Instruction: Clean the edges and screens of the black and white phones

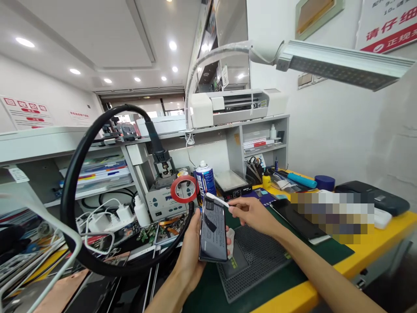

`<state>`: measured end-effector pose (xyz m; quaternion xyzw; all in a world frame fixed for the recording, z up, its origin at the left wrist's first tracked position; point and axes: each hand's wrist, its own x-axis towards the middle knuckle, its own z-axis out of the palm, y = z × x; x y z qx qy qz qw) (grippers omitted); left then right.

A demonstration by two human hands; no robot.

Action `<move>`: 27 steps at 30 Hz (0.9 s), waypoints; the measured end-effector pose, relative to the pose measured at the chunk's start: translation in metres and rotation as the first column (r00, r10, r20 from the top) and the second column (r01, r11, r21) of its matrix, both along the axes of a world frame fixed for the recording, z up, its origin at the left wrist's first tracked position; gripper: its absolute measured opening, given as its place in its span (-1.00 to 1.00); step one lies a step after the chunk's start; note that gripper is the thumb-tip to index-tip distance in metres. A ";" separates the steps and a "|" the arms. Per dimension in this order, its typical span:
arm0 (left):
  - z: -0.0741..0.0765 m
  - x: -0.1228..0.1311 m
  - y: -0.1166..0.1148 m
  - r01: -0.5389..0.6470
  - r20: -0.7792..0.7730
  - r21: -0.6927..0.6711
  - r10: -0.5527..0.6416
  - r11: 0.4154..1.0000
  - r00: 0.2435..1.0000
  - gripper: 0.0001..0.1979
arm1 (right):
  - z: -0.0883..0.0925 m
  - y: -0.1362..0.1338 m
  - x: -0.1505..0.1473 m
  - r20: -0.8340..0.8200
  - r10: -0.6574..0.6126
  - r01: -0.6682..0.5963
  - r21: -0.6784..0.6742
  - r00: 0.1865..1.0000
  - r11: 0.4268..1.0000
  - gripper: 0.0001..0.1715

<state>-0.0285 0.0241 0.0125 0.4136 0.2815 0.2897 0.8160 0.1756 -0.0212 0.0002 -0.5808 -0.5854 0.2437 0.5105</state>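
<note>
Left hand (191,248) gripped a shiny dark phone (213,239) — right hand (253,213) pinched a white stick (219,200) — far-right sign (389,28) read "请仔细".

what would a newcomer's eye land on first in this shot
Probably the thick black hose looping at left. Then the dark smartphone near the centre, in the left hand, with the right hand holding a slim white tool at its top end. The long LED lamp at upper right also stands out.

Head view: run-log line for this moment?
left hand: holds phone, back showing | right hand: pinches slim white tool at phone's camera end | grey perforated mat: on green mat
</note>
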 end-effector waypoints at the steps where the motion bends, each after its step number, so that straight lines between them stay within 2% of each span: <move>1: 0.000 0.000 0.001 -0.003 0.003 -0.013 0.004 1.000 1.000 -0.41 | 0.001 -0.001 -0.001 0.011 0.008 -0.008 0.003 1.000 1.000 -0.58; 6: 0.001 -0.001 0.005 -0.027 0.045 -0.038 0.028 0.999 0.999 -0.44 | 0.005 -0.006 -0.007 0.071 0.109 -0.109 -0.009 0.991 0.994 -0.68; 12: -0.001 -0.003 0.015 0.005 0.098 -0.071 0.002 0.997 0.995 -0.44 | 0.006 -0.009 -0.009 0.091 0.193 -0.190 -0.038 0.977 0.981 -0.75; 16: 0.001 -0.002 0.019 -0.066 0.107 -0.102 0.076 0.993 0.991 -0.48 | 0.006 -0.011 -0.010 0.093 0.241 -0.236 -0.062 0.966 0.970 -0.76; 20: 0.002 -0.003 0.020 -0.118 0.118 -0.104 0.130 0.988 0.985 -0.49 | 0.010 -0.013 -0.013 0.100 0.293 -0.282 -0.110 0.951 0.953 -0.78; 27: 0.002 -0.007 0.022 -0.118 0.166 -0.051 0.124 0.992 0.978 -0.45 | 0.009 -0.012 -0.014 0.054 0.333 -0.316 -0.203 0.941 0.927 -0.76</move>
